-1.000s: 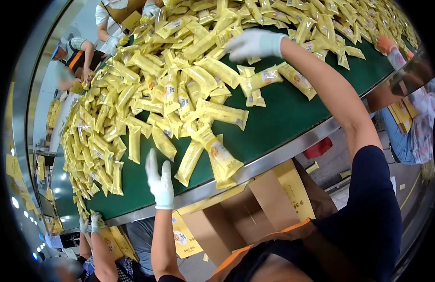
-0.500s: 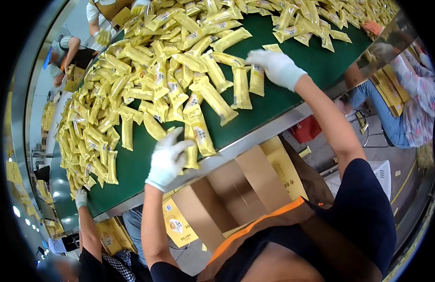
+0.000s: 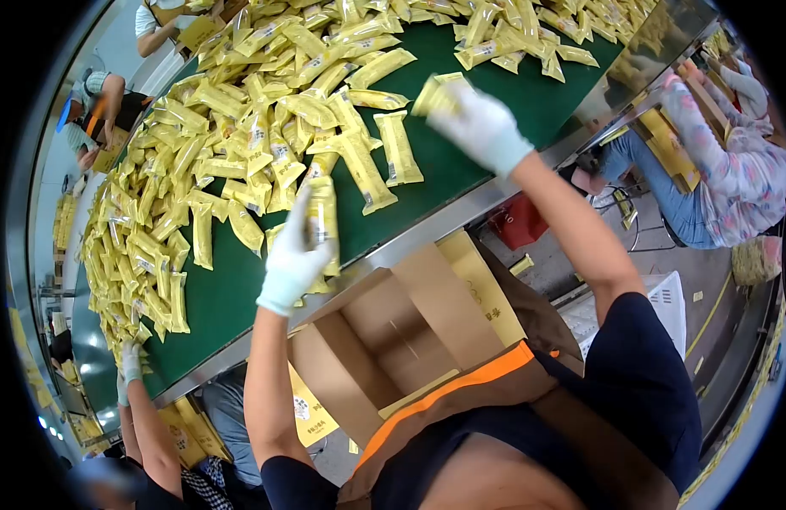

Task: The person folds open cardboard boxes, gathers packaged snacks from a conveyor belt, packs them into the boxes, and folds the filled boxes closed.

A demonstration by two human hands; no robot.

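My right hand (image 3: 482, 129), in a white glove and partly blurred, holds a yellow sealed packet (image 3: 441, 93) above the green belt (image 3: 461, 166). A single packet (image 3: 399, 149) lies on the belt just left of it. Near the belt's front edge, my gloved left hand (image 3: 292, 262) has its fingers and thumb around another upright yellow packet (image 3: 323, 211). More packets lie partly hidden behind that hand. A big heap of the same yellow packets (image 3: 231, 127) spreads over the belt to the left and behind.
An open cardboard box (image 3: 393, 331) stands below the belt's metal edge (image 3: 427, 212), in front of my body. Co-workers sit and stand around: gloved hands (image 3: 131, 361) at left, a person in a floral sleeve (image 3: 707, 153) at right. A white plastic basket (image 3: 665, 306) stands on the floor.
My right hand has picked up a packet from the belt and raised it. My left hand has closed round a packet near the front edge. The whole view has shifted slightly.
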